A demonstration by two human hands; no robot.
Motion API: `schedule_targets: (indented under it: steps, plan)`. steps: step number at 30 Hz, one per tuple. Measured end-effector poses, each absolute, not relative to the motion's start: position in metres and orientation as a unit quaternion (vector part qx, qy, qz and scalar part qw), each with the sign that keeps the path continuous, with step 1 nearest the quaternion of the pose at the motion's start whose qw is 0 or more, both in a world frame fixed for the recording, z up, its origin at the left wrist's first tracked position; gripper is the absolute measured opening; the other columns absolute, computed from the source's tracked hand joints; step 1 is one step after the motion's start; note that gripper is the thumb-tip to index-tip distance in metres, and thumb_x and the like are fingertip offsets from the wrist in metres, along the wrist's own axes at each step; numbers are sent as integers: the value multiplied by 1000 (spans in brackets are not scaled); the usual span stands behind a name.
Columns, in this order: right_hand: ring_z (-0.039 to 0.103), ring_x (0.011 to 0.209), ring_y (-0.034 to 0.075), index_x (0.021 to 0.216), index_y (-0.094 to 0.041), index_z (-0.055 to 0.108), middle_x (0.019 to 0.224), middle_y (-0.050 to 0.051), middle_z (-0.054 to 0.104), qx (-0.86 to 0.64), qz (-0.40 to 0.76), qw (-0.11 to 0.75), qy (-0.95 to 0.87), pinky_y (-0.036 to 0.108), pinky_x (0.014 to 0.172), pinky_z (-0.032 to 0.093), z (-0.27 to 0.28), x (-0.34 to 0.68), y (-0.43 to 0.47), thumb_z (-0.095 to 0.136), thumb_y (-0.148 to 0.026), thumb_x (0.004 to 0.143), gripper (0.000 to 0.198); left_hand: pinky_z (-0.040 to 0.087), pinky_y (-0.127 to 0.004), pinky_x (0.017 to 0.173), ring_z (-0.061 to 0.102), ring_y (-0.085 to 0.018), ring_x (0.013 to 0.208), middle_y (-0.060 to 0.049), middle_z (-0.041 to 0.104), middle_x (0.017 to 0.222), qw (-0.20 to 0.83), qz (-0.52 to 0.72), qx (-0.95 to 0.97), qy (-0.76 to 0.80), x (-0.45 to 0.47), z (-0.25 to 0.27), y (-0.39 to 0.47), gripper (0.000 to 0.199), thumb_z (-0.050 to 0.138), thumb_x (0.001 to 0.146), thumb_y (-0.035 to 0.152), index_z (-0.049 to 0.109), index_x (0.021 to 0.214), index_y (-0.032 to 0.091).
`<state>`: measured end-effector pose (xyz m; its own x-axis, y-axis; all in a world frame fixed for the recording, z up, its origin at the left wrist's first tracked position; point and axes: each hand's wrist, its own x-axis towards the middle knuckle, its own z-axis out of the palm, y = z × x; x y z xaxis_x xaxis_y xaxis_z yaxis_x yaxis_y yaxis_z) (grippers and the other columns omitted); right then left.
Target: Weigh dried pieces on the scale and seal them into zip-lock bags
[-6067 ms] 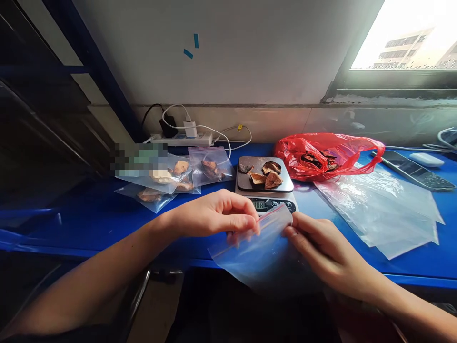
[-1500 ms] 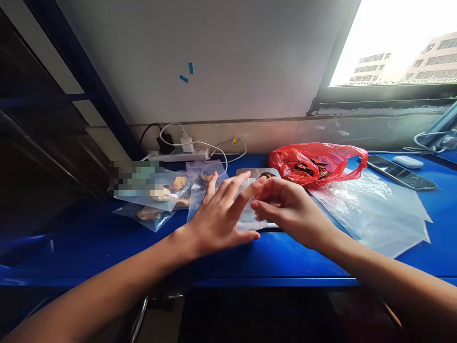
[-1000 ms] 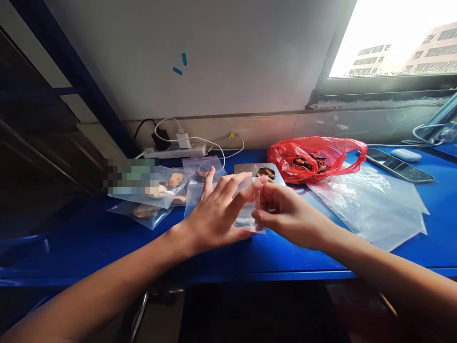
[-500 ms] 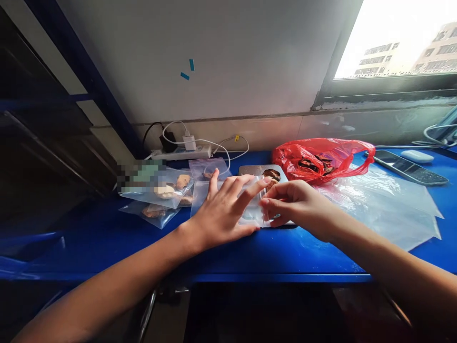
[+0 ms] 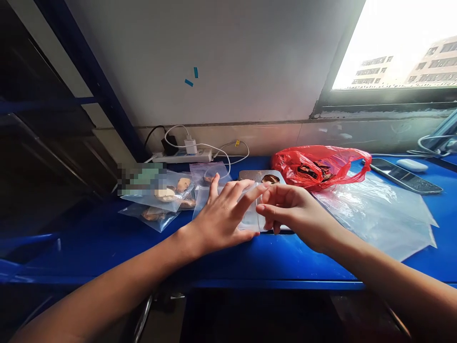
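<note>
A clear zip-lock bag lies flat on the blue table in front of me. My left hand rests over it with fingers spread, index finger and thumb reaching to the two ends of its mouth. At that mouth, my right hand has thumb and fingers pinched on the bag's edge; the fingertips partly cover it. Just behind, a silver scale-like plate carries a dark brown dried slice. Both hands hide much of the plate.
Filled clear bags with brown pieces lie to the left. A red plastic bag with dark contents sits behind right, beside flat clear bags. A phone, a white case and a power strip lie farther back.
My right hand's fingers have shifted slightly along the bag's mouth, and their pinch has changed a little. My left hand keeps its spread over the bag. The view has tilted slightly.
</note>
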<state>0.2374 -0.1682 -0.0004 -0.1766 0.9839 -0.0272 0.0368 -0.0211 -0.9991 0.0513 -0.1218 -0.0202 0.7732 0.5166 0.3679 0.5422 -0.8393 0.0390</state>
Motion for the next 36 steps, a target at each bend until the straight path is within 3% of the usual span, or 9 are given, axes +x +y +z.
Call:
schedule_targets:
  steps: [4,8,16,20,23,28,30,34,36]
  plan:
    - [56,47,8,82,-15,58,56,-4,59,-440,581,448,-518,20,47,45,-5,236,-166,79,-35,65,33,4,-71,111,40,-33,132,-13,41,145,41,-196,-938,-282,51,-22,-121,89,69,77,33,15,149,30]
    - [58,52,7,82,-13,62,70,1,66,-419,609,463,-490,19,49,43,-9,239,-164,77,-35,69,30,5,-72,110,41,-34,131,-13,42,145,54,-192,-938,-283,52,-22,-120,90,70,77,33,15,149,30]
    - [53,49,7,74,-15,56,58,-1,59,-432,597,413,-535,20,50,41,-7,240,-164,65,-33,77,20,4,-72,111,42,-33,131,-12,42,145,45,-195,-939,-281,51,-20,-122,90,68,77,31,15,150,30]
    - [51,55,9,67,-18,53,61,-1,57,-423,393,390,-717,22,54,41,-15,240,-165,57,-24,81,15,2,-71,112,41,-33,132,-13,42,145,39,-197,-946,-255,51,-20,-124,90,68,79,33,13,150,30]
    - [57,72,13,71,-19,60,76,2,64,-381,223,401,-803,26,69,47,-19,240,-165,56,-16,81,11,2,-70,112,44,-32,131,-13,44,144,28,-210,-948,-239,51,-21,-125,88,66,80,32,12,149,30]
    - [57,107,20,96,-19,65,114,9,63,-318,175,381,-850,34,92,47,-17,239,-169,60,-16,82,15,10,-70,113,46,-31,130,-13,45,144,23,-228,-946,-227,51,-23,-123,96,71,75,33,9,149,29]
    - [57,107,21,100,-19,63,115,10,62,-316,151,375,-859,34,91,48,-13,241,-170,62,-16,80,20,15,-66,114,49,-31,128,-12,48,143,30,-231,-946,-224,49,-20,-121,92,70,77,33,12,149,28]
    - [62,90,16,104,-19,61,99,6,66,-359,78,419,-830,30,81,50,-5,259,-162,60,-23,85,19,26,-60,114,52,-30,125,-12,47,145,43,-252,-931,-259,42,-5,-114,81,66,82,36,18,146,27]
    - [61,100,18,117,-19,58,111,9,64,-395,39,437,-807,32,88,49,-5,275,-149,62,-31,86,33,35,-55,111,53,-31,124,-11,47,144,36,-285,-911,-295,37,4,-107,83,68,80,35,19,146,27]
